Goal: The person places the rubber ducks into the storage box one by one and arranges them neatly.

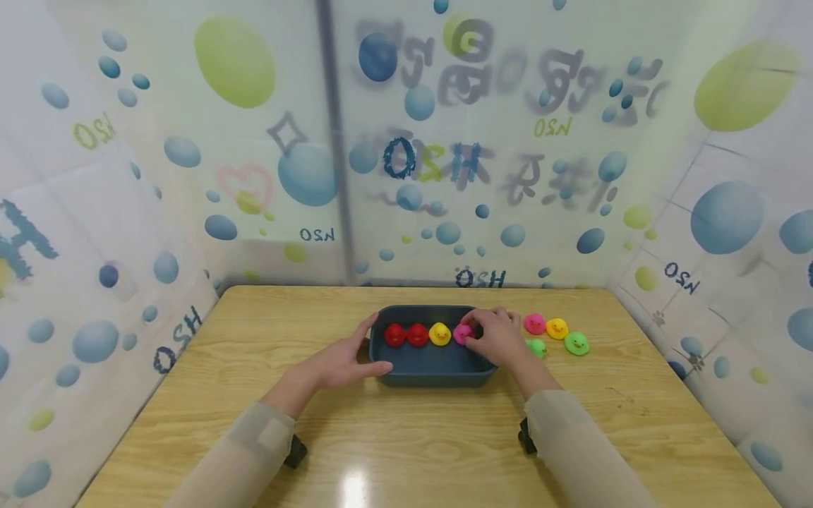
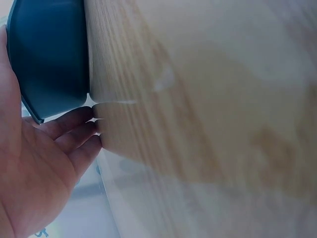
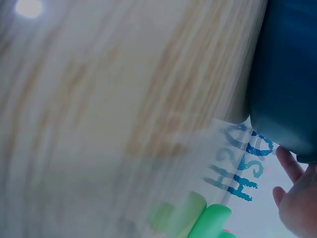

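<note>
A dark blue rectangular plastic bin [image 1: 425,379] sits on the wooden table. Inside it, along the back, a row runs from two red rubber ducks [image 1: 417,335] to a yellow rubber duck [image 1: 440,334] and a magenta rubber duck [image 1: 462,333] at the right. My right hand [image 1: 498,337] reaches over the bin's right end and pinches the magenta duck between thumb and fingers. At the left end, my left hand [image 1: 343,361] rests against the bin, thumb along the front corner and fingers stretched toward the back. The left wrist view shows those fingers [image 2: 74,129] beside the bin's wall.
Right of the bin lie a pink duck [image 1: 535,324], an orange-yellow duck [image 1: 557,328] and two green ducks [image 1: 576,343], one partly behind my right wrist. The wooden table [image 1: 406,437] meets a patterned curtain [image 1: 406,233] at the back and sides.
</note>
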A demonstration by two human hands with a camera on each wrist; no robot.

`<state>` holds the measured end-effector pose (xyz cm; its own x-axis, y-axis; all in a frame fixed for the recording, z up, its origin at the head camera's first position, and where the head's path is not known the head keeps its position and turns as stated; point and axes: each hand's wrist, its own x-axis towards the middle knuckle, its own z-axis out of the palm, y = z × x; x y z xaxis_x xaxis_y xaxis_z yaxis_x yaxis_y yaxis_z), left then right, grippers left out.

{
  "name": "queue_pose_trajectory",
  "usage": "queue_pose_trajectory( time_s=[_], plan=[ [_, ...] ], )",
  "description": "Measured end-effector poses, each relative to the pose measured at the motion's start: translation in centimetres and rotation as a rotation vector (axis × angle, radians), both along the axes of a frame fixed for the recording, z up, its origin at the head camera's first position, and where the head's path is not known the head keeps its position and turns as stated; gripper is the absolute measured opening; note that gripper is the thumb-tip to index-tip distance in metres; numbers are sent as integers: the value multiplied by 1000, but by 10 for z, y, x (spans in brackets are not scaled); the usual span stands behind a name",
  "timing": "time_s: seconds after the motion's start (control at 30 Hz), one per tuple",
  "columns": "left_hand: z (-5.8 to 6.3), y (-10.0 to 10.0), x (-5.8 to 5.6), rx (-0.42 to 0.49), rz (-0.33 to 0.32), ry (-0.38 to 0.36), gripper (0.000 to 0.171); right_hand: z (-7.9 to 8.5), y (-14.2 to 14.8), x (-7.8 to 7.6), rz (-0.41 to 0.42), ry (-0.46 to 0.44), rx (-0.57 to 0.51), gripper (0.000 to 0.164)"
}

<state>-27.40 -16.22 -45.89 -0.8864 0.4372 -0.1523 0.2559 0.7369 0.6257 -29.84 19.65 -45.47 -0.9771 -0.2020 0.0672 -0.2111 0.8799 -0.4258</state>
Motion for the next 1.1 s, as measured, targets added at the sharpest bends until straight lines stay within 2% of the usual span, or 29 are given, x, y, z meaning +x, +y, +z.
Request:
queue_pose_trajectory(
  time_s=[0.43,1.1],
  plan=[
    [-1,-1,-1,-5,2,1,115,1,-3,0,1,-39,-8,33],
    [-1,-1,-2,-9,5,-6,115,1,-3,-1,12,-33,-3,41]
  ],
)
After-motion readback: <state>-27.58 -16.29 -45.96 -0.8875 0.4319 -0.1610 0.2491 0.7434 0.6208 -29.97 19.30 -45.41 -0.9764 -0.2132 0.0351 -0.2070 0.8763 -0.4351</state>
